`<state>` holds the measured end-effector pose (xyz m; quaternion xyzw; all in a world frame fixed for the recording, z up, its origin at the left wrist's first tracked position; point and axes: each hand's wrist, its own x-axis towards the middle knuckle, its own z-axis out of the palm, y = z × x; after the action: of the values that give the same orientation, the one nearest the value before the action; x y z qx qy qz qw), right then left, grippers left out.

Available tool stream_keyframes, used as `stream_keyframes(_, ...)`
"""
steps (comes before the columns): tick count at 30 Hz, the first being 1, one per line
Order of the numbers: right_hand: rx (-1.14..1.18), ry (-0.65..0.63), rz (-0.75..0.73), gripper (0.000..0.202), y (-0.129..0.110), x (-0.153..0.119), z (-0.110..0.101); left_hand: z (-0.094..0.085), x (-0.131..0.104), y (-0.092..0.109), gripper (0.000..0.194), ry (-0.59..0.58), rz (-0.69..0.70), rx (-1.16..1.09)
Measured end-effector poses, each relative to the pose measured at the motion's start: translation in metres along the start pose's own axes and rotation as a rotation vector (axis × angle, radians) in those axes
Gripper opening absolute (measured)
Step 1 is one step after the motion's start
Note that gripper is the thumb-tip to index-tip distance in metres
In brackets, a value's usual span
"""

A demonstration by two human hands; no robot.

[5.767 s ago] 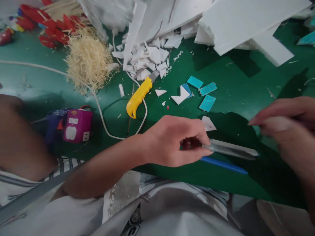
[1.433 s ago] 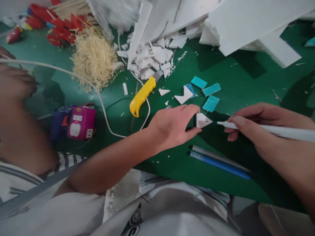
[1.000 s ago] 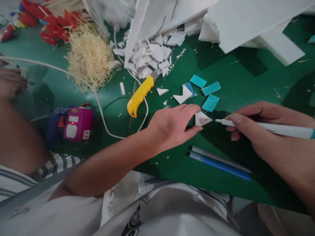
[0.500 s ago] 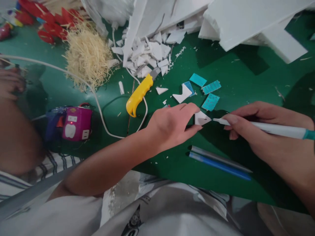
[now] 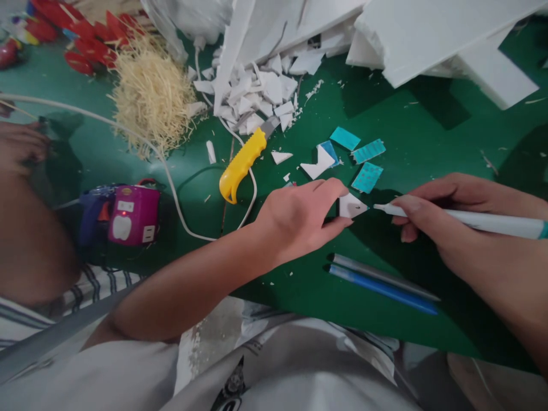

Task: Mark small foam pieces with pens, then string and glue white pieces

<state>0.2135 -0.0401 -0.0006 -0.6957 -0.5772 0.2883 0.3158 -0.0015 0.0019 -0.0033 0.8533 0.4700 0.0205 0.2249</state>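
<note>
My left hand [image 5: 303, 214] holds a small pointed white piece [image 5: 351, 206] between thumb and fingers, low over the green table. A small dark mark shows on the piece, and its tip has a touch of teal. My right hand [image 5: 454, 211] is closed around a white marker [image 5: 488, 221] with a teal end; the marker's nib is just right of the piece's tip, a small gap apart. Beyond my left hand lie a notched white piece [image 5: 317, 165] and several teal pieces, one of them dotted [image 5: 367, 177]. A grey pen [image 5: 385, 276] and a blue pen [image 5: 385, 291] lie nearer me.
A yellow-handled knife [image 5: 242, 165] lies left of centre beside a white cable [image 5: 171, 182]. Behind are white scraps [image 5: 261, 94], foam sheets [image 5: 454, 34] and a straw pile [image 5: 152, 97]. A magenta power block [image 5: 135, 215] and another person's hand [image 5: 21, 142] are at left.
My right hand has drawn the marker slightly to the right, widening the gap to the white piece. My left hand has hardly moved. The other person's hand at left has shifted a little.
</note>
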Motion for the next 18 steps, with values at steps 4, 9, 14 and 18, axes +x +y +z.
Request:
stream_keyframes(4,0.001,-0.031,0.010,0.044,-0.0001,0.0018,0.0006,-0.0022,0.0006,0.0019,0.036,-0.042,-0.028,0.016)
stream_keyframes(9,0.037,-0.023,0.073,0.039,-0.0051,0.0034,0.0008,-0.0015,0.0014,0.0013,0.036,-0.049,-0.033,0.020)
stream_keyframes(14,0.020,-0.053,0.091,0.038,-0.0057,0.0031,-0.0013,-0.0006,0.0009,0.0011,0.035,-0.031,-0.016,0.025)
stream_keyframes(18,-0.008,-0.049,0.081,0.038,-0.0062,0.0028,-0.0014,-0.0009,0.0007,0.0015,0.036,-0.042,-0.026,0.024)
